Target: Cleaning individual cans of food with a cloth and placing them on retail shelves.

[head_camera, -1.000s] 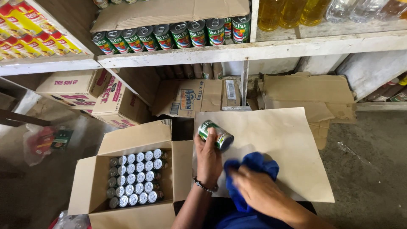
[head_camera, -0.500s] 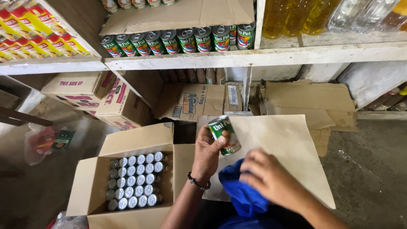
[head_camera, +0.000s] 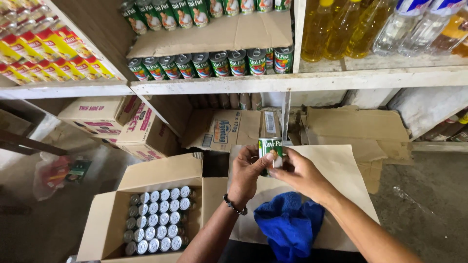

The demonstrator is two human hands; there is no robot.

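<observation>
Grip: left hand [head_camera: 245, 174] and right hand [head_camera: 300, 173] both close on one small can [head_camera: 270, 151], fingers wrapped at its sides, held upright above the box flap.
Can: green label with a red-and-white band, silver rim at top; lower part hidden by fingers.
Wrist: dark bead bracelet [head_camera: 234, 206] on the left arm.
Beneath: blue cloth [head_camera: 290, 224] lying on a flat cardboard flap [head_camera: 341, 170], just below the hands.
Left: open carton [head_camera: 105, 224] packed with upright cans, silver tops showing; one corner unfilled.
Ahead: white shelf edge [head_camera: 292, 80] bearing a row of like cans [head_camera: 204, 63]; bottles of yellow oil [head_camera: 336, 29] to the right.
Room: bare concrete floor [head_camera: 429, 195] to the right; cartons crowd the space under the shelf.
</observation>
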